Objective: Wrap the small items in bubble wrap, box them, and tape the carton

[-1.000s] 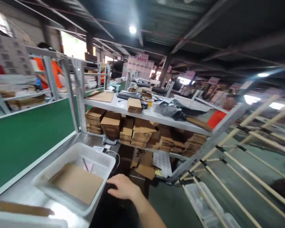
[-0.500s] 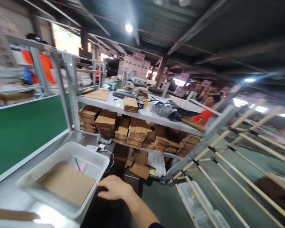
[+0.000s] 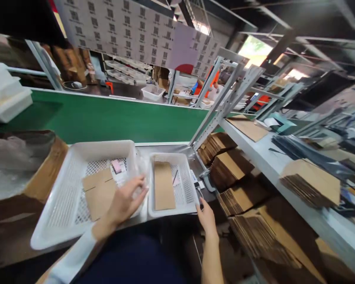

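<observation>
Translucent plastic film [image 3: 139, 163], blurred, stands just left of the smaller white basket [image 3: 171, 213], pinched in narrowed fingers of the left hand [image 3: 126, 199]. At the basket's right rim is the right hand [image 3: 206, 216]; whether it grips, I cannot tell. Inside the perforated basket lies flat brown cardboard [image 3: 165, 187]. Beyond it, a board [image 3: 118, 33] bears rows of square codes, captions unreadable.

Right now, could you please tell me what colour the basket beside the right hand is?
The basket is white, showing best in the head view.
</observation>
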### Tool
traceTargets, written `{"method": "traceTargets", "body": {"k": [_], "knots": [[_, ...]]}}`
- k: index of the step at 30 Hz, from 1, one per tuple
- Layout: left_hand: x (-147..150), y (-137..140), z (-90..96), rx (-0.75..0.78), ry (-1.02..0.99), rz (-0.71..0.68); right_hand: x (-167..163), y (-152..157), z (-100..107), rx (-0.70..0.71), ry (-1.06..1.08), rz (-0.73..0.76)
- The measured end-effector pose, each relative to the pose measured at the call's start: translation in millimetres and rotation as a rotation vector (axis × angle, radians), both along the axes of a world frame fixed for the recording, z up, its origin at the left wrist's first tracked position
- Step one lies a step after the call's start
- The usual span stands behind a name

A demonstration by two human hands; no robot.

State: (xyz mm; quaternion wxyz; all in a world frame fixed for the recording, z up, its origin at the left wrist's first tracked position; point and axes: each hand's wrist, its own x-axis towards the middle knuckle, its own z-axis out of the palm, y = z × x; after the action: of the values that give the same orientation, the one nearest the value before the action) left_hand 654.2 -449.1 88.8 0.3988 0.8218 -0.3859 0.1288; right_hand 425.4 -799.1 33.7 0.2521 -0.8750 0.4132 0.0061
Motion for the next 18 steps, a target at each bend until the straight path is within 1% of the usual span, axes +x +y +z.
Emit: {"method": "traceTargets", "body": {"k": [2, 4, 5, 6, 7, 9, 11, 13, 15, 18], "knots": [[-18.5, -56.6, -22.9, 0.13, 0.021, -0.106, 18.2, -21.0, -2.4, -0.002, 0.194, 0.015], [-34.0, -102.8, -44.7, 0.309, 0.066, -0.153, 34.8, -36.1, -7.9, 0.035, 0.298, 0.05], [-39.5, -116.7, -53.2, 0.368, 0.091, -0.16, 41.4, -41.4, -11.6, 0.06, 0.312, 0.071], [-42.8, -123.4, -59.1, 0.391, 0.111, -0.156, 46.3, -45.4, -15.1, 0.083, 0.316, 0.09], [-43.8, -123.0, -62.0, 0.382, 0.118, -0.145, 49.7, -48.1, -17.7, 0.098, 0.319, 0.108], [-39.3, -105.1, -58.3, 0.305, 0.083, -0.093, 52.3, -51.2, -18.2, 0.106, 0.312, 0.127], [-28.9, -72.9, -46.0, 0.2, 0.005, 0.019, 51.8, -53.7, -11.2, 0.097, 0.27, 0.138], [-17.0, -34.5, -32.6, 0.124, -0.056, 0.149, 51.1, -58.5, 1.7, 0.091, 0.201, 0.152], [-7.9, 5.7, -23.1, 0.107, -0.048, 0.27, 52.1, -66.8, 17.0, 0.096, 0.129, 0.163], [-5.8, 63.4, -13.7, 0.149, 0.025, 0.465, 55.1, -82.6, 39.2, 0.112, 0.006, 0.157]]}}
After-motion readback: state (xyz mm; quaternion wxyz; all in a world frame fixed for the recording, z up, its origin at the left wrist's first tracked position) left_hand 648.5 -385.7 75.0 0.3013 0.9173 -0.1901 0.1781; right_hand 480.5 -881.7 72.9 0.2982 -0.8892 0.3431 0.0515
